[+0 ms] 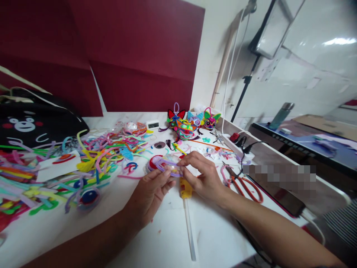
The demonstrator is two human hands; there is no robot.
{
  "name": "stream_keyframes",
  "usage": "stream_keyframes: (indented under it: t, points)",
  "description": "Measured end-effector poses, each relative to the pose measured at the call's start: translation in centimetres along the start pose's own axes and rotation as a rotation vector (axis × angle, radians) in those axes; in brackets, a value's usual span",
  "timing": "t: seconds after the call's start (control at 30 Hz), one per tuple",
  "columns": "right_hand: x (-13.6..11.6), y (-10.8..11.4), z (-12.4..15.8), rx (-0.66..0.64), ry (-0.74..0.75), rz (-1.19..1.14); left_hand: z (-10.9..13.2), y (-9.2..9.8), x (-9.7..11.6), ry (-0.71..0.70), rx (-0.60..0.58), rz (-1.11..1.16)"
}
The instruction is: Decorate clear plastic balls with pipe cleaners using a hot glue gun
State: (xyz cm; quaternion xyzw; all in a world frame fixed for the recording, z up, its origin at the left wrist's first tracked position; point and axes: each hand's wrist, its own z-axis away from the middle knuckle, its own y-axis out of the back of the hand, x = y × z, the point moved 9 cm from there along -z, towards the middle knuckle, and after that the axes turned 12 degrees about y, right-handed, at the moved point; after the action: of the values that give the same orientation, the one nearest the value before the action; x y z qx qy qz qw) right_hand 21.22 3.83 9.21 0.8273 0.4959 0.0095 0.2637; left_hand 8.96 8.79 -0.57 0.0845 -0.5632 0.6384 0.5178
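My left hand (152,193) and my right hand (202,175) meet over the white table (167,238). Together they pinch a clear plastic dome wrapped with a lilac pipe cleaner (169,165). The left fingers grip its lower edge. Its right rim is held by the right fingers. Just behind the dome sits a red round piece (152,162). A yellow glue gun with a clear glue stick (187,208) lies under my hands.
Several loose coloured pipe cleaners (55,167) cover the left of the table, beside a black bag (33,124). Finished pipe-cleaner masks (192,123) stand at the back. Red-handled scissors (245,184), a phone (281,193) and cables lie to the right.
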Motion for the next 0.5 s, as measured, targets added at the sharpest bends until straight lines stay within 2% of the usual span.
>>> stream_keyframes:
  t: [0.5]
  points:
    - [-0.06, -0.20, 0.20, -0.014, 0.001, -0.005, -0.04, 0.24, -0.12, -0.002, 0.009, 0.027]
